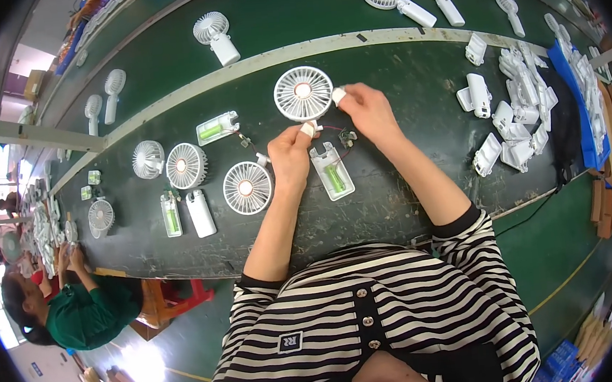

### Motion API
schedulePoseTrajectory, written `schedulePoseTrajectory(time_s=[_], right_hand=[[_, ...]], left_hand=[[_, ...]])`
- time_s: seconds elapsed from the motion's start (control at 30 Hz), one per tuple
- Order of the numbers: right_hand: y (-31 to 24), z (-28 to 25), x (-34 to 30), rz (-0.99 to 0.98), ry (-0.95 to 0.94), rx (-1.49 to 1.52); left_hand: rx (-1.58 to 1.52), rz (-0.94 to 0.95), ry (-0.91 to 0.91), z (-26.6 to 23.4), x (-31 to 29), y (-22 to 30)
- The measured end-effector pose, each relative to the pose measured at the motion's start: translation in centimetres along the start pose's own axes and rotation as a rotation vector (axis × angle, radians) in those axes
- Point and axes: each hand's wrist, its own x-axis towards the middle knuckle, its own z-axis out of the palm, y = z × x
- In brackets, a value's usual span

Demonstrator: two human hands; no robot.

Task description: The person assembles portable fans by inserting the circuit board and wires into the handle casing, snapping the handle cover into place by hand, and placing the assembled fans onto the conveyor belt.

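A round white fan head (302, 93) stands face up between my hands on the dark bench. My left hand (290, 157) is closed, its white-covered fingertip pinching at the short neck at the fan head's lower edge. At the right rim, my right hand (370, 112) holds on with curled fingers, a white cover on its fingertip. Thin wires run from the neck to a small circuit board (348, 138). Just below lies an opened white handle shell (347, 187) with a green battery cell (335, 177). Another fan head (247, 188) lies beside my left wrist.
To the left are more fan heads (186, 165), battery-filled shells (171, 216) and a white handle cover (201, 213). White casing parts (520, 99) are heaped at the right. Finished-looking handheld fans (214, 35) lie beyond a pale rail (329, 44). A co-worker (91, 312) sits at far left.
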Motion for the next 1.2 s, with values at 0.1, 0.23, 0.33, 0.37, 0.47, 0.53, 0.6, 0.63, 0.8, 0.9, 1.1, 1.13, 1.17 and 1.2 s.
schedulePoseTrajectory(time_s=[0.1,0.23,0.33,0.37,0.47,0.53,0.6,0.63,0.8,0.9,1.1,1.13,1.17,1.2], right_hand=[[-3.3,-0.6,-0.8,0.308,-0.315,0.486],[-2.3,-1.1,-1.1,0.354,-0.355,0.776],[-0.8,-1.6,-1.5,0.379,-0.341,0.984],[-0.2,-1.7,-1.5,0.393,-0.366,1.032],[0.1,-1.6,-2.0,0.430,-0.385,1.083],[0.3,-1.5,-2.3,0.427,-0.412,1.078],[0.1,-1.6,-2.8,0.426,-0.418,1.026],[-0.1,-1.7,-2.9,0.423,-0.413,1.024],[0.1,-1.9,-3.8,0.291,-0.272,0.654],[-0.1,-1.8,-4.0,0.296,-0.290,0.654],[-0.2,-1.5,-4.5,0.330,-0.327,0.743],[-0.1,-1.4,-4.5,0.323,-0.321,0.750],[-0.2,-1.4,-4.5,0.324,-0.320,0.751],[-0.5,-1.4,-4.6,0.310,-0.333,0.743]], left_hand=[[0.019,0.068,-0.092,-0.5,-0.2,-0.3],[0.382,0.329,0.006,-0.2,-1.7,0.9],[0.856,0.224,0.062,-0.4,-4.5,2.6],[0.912,0.171,0.027,-0.4,-5.1,2.6],[0.994,0.219,0.012,0.4,-5.6,1.2],[1.008,0.244,0.013,1.1,-5.4,1.1],[0.917,0.142,-0.032,1.2,-5.1,1.0],[0.828,0.043,-0.073,1.3,-4.9,1.1],[0.033,-0.203,-0.233,0.4,-4.3,-0.4],[-0.187,-0.293,-0.313,0.6,-4.5,0.8],[-0.262,-0.326,-0.333,0.4,-4.6,1.8],[-0.289,-0.326,-0.332,0.3,-4.6,1.7],[-0.317,-0.325,-0.333,0.3,-4.5,1.7],[-0.316,-0.326,-0.334,0.4,-4.5,1.8]])
